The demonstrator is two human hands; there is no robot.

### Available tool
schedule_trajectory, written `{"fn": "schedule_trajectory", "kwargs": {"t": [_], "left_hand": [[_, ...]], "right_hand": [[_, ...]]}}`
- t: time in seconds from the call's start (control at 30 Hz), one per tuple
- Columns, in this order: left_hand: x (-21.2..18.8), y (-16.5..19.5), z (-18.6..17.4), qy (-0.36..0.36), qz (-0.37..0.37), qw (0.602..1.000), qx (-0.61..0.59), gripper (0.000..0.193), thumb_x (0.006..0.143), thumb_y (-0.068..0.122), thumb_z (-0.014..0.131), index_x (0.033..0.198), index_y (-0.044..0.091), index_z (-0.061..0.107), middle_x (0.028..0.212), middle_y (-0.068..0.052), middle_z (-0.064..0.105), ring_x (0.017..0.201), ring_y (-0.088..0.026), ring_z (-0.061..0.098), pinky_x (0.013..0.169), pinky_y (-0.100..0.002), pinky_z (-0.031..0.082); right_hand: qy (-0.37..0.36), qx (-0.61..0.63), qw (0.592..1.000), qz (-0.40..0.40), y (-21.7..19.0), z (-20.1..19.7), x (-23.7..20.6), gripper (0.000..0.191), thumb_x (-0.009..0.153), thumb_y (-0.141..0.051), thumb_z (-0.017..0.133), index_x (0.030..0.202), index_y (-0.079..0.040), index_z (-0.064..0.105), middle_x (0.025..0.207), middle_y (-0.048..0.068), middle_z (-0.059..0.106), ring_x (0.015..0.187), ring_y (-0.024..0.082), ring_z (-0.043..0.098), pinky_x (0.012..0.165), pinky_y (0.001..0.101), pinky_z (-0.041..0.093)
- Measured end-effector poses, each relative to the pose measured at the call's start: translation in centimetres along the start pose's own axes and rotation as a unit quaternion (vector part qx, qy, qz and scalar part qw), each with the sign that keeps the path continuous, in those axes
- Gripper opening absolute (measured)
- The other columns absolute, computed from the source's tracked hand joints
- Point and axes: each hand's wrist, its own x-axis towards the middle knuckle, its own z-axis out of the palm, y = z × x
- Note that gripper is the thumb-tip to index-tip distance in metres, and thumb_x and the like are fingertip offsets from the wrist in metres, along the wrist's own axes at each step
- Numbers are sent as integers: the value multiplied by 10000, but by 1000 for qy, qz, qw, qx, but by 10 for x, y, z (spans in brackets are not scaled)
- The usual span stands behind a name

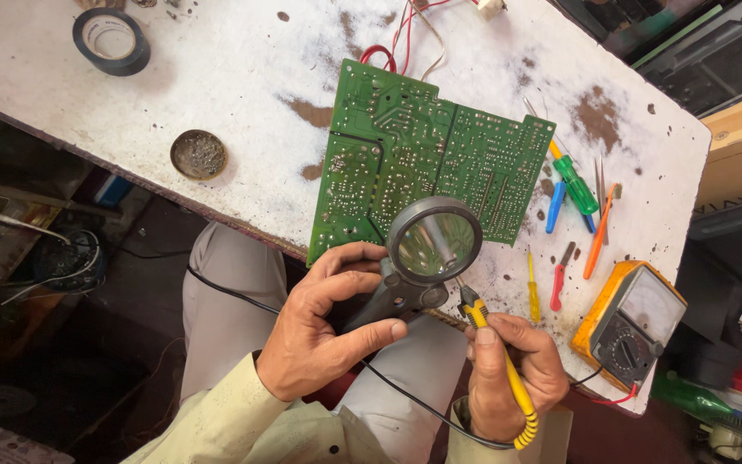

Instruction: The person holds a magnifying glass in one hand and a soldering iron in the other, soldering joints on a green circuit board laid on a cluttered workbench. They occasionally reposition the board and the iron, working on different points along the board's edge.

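A person sits at a worn white table (216, 77). Their left hand (324, 322) wraps its fingers around the dark handle of a round magnifying glass (434, 239), holding the lens over the lower edge of a green circuit board (414, 155) that lies solder side up. Their right hand (513, 374) pinches a yellow-handled soldering iron (500, 361), its tip under the lens. Screwdrivers (573, 206) and a yellow multimeter (630, 322) lie to the right; a roll of black tape (112, 39) sits far left.
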Motion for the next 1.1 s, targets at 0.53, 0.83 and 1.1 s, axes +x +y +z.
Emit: {"fn": "schedule_trajectory", "kwargs": {"t": [0.53,0.83,1.1], "left_hand": [[-1,1,0,-3,-6,1000,-5,399,778,244,879,1074,7,756,1372,-203,604,1286,-297,612,1046,-399,495],[0,1,0,-1,-5,1000,-5,398,775,242,881,1072,8,755,1371,-199,605,1286,-295,613,1052,-398,494],[0,2,-1,-3,-9,1000,-4,392,776,243,880,1074,18,761,1368,-187,611,1284,-286,615,1042,-392,505]], "right_hand": [[26,42,998,46,3,-3,-1,96,967,-8,661,1049,35,635,876,142,673,682,130,596,637,248,500],[24,45,998,36,6,-2,0,93,969,-11,662,1047,33,635,885,132,663,703,142,618,633,253,501],[40,44,998,31,3,-2,0,76,973,-11,654,1029,31,626,879,136,660,691,147,609,618,256,494]]}}
